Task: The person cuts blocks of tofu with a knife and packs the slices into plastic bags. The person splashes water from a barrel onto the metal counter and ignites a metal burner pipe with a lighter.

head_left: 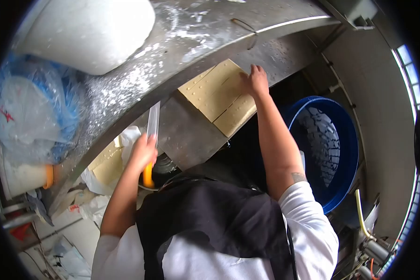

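A long knife (154,119) with a yellow handle is closed in my left hand (143,153). Its pale blade points away from me, and the handle end is blurred. To its right lies a pale yellow slab (214,95) on the lower steel shelf, marked by straight cut lines and small round bumps. My right hand (255,81) is at the slab's far right edge, with its fingers apart and partly in shadow; it appears to touch the slab. Another pale yellow slab (108,163) sits left of my left hand, beside white plastic.
A steel counter (196,30) with white splashes rises above the shelf. On it stand a white tub (91,35) and a blue-clear plastic bag (37,112). A blue barrel (350,149) stands at my right, near a tiled wall. White plastic bags (95,207) lie at lower left.
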`<action>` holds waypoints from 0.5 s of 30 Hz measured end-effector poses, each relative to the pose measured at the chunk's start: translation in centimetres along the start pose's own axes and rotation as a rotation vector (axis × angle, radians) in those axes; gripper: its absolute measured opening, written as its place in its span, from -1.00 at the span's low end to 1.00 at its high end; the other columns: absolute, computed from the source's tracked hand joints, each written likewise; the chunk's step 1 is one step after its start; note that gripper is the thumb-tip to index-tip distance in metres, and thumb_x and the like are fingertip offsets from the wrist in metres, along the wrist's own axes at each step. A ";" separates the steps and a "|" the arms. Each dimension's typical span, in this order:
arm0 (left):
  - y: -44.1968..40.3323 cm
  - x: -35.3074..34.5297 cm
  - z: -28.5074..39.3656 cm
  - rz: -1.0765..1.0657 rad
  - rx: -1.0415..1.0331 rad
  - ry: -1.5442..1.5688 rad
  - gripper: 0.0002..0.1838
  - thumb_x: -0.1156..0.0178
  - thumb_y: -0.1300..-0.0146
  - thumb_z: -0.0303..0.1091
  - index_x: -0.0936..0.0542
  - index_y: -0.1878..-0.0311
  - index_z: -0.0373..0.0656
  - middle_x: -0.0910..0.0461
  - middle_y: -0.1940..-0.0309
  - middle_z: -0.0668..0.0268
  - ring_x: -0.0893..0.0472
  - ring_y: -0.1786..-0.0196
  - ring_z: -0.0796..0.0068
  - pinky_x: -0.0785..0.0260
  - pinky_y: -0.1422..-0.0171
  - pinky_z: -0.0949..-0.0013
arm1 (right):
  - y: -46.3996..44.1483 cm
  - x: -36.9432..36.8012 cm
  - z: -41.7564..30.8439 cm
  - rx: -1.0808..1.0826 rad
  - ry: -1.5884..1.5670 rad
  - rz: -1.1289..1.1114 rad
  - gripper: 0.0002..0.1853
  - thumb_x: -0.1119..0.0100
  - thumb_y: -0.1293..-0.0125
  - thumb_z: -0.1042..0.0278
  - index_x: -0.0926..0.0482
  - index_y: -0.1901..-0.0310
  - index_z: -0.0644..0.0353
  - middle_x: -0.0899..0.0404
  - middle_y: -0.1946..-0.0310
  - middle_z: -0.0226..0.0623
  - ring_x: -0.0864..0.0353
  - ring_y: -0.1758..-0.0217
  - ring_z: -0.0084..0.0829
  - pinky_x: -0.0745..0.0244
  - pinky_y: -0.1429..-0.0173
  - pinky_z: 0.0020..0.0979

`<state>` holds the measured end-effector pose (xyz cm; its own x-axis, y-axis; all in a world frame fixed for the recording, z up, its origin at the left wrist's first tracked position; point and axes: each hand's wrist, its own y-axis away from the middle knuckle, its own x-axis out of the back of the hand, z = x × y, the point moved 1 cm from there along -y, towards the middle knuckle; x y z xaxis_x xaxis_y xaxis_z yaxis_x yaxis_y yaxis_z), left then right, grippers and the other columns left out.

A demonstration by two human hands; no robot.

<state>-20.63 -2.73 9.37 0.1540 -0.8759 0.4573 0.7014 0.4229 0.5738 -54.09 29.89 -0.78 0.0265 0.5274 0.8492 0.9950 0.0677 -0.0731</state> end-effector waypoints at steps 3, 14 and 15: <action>-10.3 -2.5 -2.8 0.339 -0.163 -0.338 -0.58 -0.10 -0.64 -0.02 -0.45 -0.17 -0.25 -0.69 0.37 0.06 -0.71 0.38 0.02 -0.58 0.26 0.01 | -2.3 -1.1 -2.0 0.055 0.163 -0.356 0.02 -0.59 -0.09 -0.23 -0.46 -0.40 0.40 -0.60 -0.31 0.21 -0.57 -0.41 0.18 -0.51 -0.45 -0.02; 0.2 -9.1 -6.4 0.050 -0.477 -0.751 -0.27 -0.37 -0.40 -0.02 -0.47 -0.43 -0.38 -0.34 -0.53 -0.22 -0.39 -0.49 -0.33 -0.33 -0.55 -0.18 | -3.6 0.2 -2.0 0.098 -0.192 -0.543 -0.12 -0.72 0.15 -0.02 -0.66 -0.17 0.41 -0.79 -0.01 0.02 -0.79 -0.08 -0.11 -0.64 -0.14 -0.17; 0.4 -9.3 -7.2 -0.006 -0.441 -0.796 -0.22 -0.36 -0.40 0.04 -0.45 -0.44 -0.40 -0.25 -0.58 -0.25 -0.31 -0.56 -0.34 -0.27 -0.61 -0.18 | -3.4 0.3 -2.2 0.107 -0.362 -0.463 -0.15 -0.72 0.16 0.02 -0.66 -0.14 0.41 -0.79 0.02 0.01 -0.78 -0.05 -0.12 -0.64 -0.13 -0.17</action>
<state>-16.77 3.93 0.53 -0.2619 -0.3895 0.8830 0.9284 0.1484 0.3408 -57.26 27.91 0.90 -0.4611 0.6761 0.5747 0.8794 0.4345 0.1945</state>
